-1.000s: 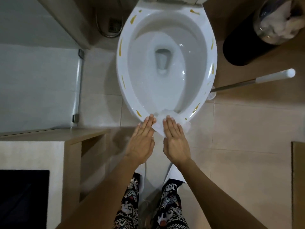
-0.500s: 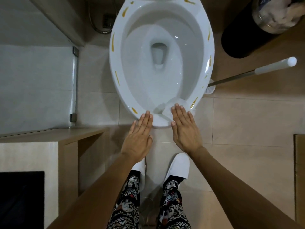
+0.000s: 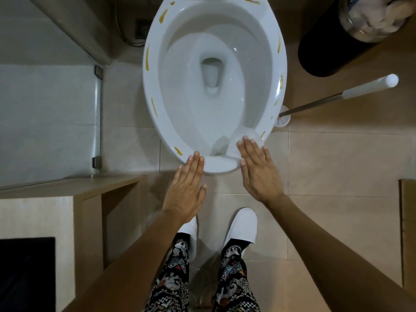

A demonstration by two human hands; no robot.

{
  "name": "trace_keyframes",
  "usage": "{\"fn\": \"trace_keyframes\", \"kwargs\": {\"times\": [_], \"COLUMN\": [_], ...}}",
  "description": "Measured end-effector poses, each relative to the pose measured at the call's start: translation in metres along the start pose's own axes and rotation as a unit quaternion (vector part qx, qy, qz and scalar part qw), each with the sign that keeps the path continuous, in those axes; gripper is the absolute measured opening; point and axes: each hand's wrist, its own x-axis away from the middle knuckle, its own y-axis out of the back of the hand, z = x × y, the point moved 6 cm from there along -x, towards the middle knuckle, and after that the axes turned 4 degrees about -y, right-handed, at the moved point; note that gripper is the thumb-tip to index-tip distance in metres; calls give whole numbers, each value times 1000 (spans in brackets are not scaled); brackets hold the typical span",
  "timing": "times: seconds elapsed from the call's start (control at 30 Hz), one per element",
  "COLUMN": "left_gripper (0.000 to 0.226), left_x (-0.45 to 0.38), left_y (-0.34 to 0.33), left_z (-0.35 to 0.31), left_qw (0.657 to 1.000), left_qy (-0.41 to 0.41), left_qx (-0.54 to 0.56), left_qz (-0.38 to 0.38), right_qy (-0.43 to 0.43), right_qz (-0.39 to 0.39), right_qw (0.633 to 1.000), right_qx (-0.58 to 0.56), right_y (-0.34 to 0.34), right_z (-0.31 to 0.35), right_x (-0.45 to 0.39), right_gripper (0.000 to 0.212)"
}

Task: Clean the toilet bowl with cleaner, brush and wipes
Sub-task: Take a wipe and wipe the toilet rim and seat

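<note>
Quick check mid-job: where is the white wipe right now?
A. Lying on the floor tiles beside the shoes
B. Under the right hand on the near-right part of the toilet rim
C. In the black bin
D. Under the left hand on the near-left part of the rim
B: the white wipe lies on the near-right of the toilet rim beneath the flat fingers of the right hand; the left hand touches bare rim.

Hands at the near rim of a toilet bowl (image 3: 157, 122), top centre of the frame.

The left hand (image 3: 185, 188) touches the rim's lower edge; the right hand (image 3: 258, 170) lies on a wipe (image 3: 244, 136) at lower right. A brush (image 3: 337, 97) stands right of the bowl, a bin (image 3: 326, 52) at upper right, a counter (image 3: 67, 185) at lower left.
</note>
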Motion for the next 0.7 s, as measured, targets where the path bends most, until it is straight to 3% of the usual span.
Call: {"fn": "trace_keyframes", "kwargs": {"times": [0.5,0.7], "left_gripper": [64,66], "left_x": [-4,-5], "left_y": [-4,-3], "left_z": [-5,-4], "left_qw": [999,999], "left_qy": [5,-5], "left_qx": [28,12], "left_qz": [-33,-41], "right_qy": [155,69], "right_qz": [39,11], "right_qw": [986,997], "right_qx": [49,17], "right_y": [-16,5], "right_z": [25,-10], "right_x": [18,-7], "right_gripper": [51,53]}}
